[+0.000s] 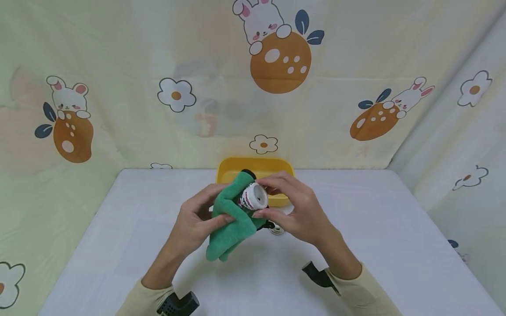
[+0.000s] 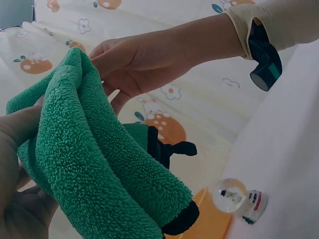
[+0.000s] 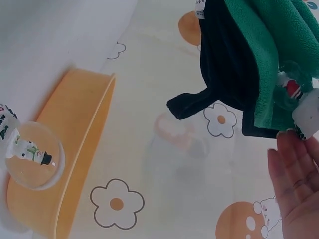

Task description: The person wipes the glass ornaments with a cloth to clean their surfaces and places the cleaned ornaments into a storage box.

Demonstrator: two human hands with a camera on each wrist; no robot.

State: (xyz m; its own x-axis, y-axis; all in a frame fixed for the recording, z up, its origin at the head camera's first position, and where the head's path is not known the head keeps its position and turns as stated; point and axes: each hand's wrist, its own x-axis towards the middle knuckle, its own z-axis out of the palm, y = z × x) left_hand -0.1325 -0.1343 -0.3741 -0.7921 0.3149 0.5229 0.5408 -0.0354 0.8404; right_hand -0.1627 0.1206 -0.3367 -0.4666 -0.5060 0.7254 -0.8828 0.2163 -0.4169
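My left hand (image 1: 193, 217) grips a folded green towel (image 1: 233, 215) with black trim, thumb on top. Tucked against the cloth is a small snow globe (image 1: 254, 196), tilted so the underside of its white base faces the head camera. My right hand (image 1: 298, 204) pinches that base between thumb and fingers. In the right wrist view, the held globe's clear ball (image 3: 293, 84) shows a red and white figure and lies against the green fabric. A second snow globe (image 3: 34, 155), with a snowman inside, stands on the table, partly covered by towel and right hand in the head view.
A yellow tray (image 1: 237, 163) sits at the table's back edge, behind the hands. The white table (image 1: 158, 184) meets a curtain (image 1: 130, 109) printed with rabbits and flowers. A black strap loop (image 2: 182, 148) hangs from the towel. Both wrists carry black camera mounts (image 1: 178, 303).
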